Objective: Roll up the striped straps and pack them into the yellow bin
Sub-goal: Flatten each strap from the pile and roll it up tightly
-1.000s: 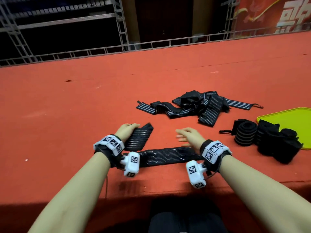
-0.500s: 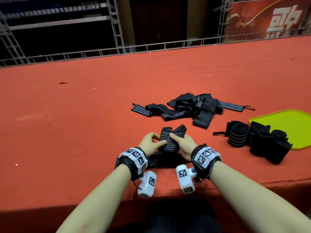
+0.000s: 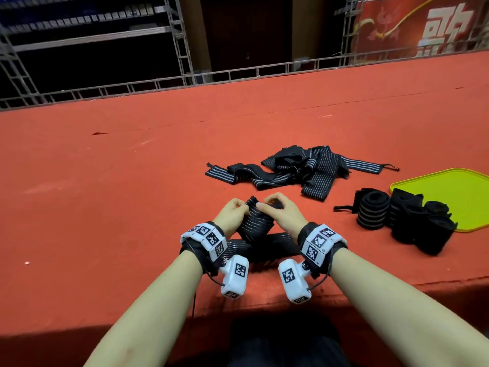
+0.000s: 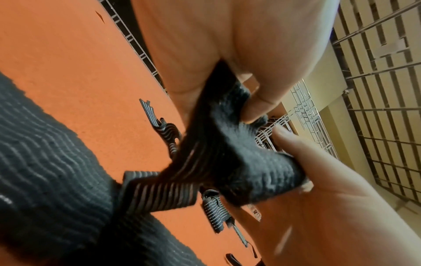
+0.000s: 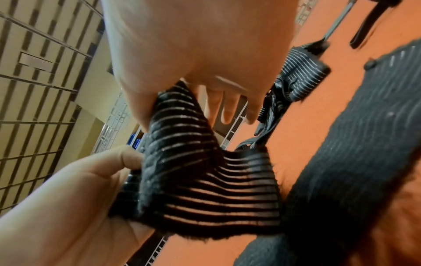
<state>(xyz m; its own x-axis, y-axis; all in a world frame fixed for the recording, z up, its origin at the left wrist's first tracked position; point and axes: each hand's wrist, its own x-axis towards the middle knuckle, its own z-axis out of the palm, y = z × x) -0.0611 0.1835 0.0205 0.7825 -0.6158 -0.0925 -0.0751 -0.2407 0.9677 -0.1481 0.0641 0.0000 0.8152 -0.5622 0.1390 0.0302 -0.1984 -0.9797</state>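
Both hands hold one black strap with thin white stripes [image 3: 255,223] just above the red table near its front edge. My left hand [image 3: 234,213] pinches the folded end from the left, and my right hand [image 3: 280,211] pinches it from the right. The rest of this strap [image 3: 280,243] trails flat on the table between my wrists. In the left wrist view the left thumb presses the dark strap end [image 4: 230,129]. The right wrist view shows the striped fold [image 5: 205,172] between both hands. The yellow bin [image 3: 455,192] lies flat at the far right.
A tangled pile of unrolled striped straps [image 3: 304,173] lies beyond my hands. Several rolled straps [image 3: 402,218] stand at the bin's near left edge, some overlapping its rim. The table's front edge [image 3: 264,300] runs under my wrists. A metal railing [image 3: 238,75] borders the far side.
My hands came together from apart and picked up the strap's left end. They now hold it folded over, higher off the table, with the fold tighter than half a second ago.
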